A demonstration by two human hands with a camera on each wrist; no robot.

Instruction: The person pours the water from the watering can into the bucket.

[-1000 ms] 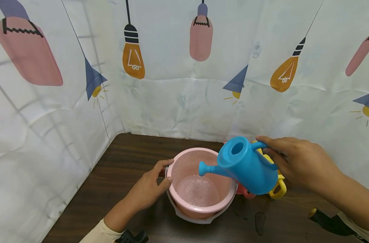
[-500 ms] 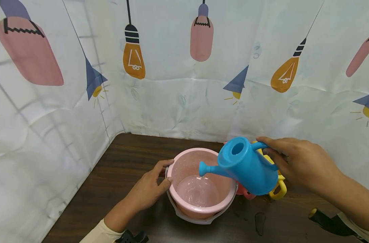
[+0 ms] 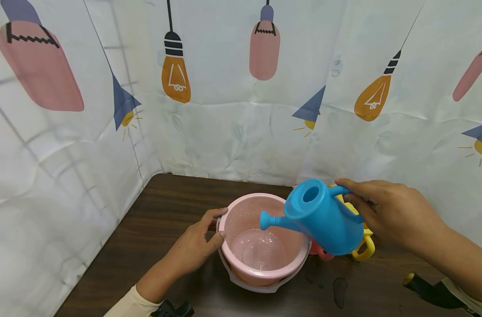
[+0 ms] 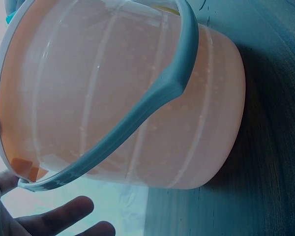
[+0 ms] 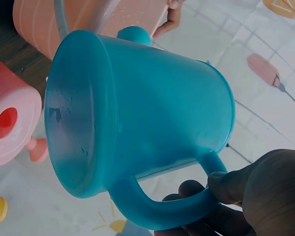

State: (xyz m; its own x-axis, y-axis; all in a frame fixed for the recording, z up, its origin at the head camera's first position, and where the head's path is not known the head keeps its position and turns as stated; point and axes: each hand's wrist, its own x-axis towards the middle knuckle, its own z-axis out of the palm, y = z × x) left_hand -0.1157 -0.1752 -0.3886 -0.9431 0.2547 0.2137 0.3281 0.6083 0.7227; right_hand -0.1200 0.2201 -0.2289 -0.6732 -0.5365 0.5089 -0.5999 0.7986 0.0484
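A blue toy watering can (image 3: 324, 215) hangs tilted over the right side of a pink bucket (image 3: 261, 275), its spout pointing left above the opening. My right hand (image 3: 395, 211) grips the can's handle, thumb and fingers curled round it in the right wrist view. Rippled water (image 3: 258, 248) lies in the bottom of the bucket, with glints below the spout. On the left, my left hand (image 3: 193, 242) holds the bucket's rim between thumb and fingers. In the left wrist view the bucket's pale handle (image 4: 137, 118) hangs down along its side, and other fingers (image 4: 64, 214) extend free.
Behind the can stand a pink-red watering can (image 5: 14, 113) and a yellow one (image 3: 365, 248), partly hidden. Wet spots (image 3: 339, 290) mark the dark wooden table (image 3: 177, 189). A printed white curtain (image 3: 233, 132) encloses the back and left.
Both hands, the blue watering can and the bucket hold almost the same places. The water's ripples and glints shift.
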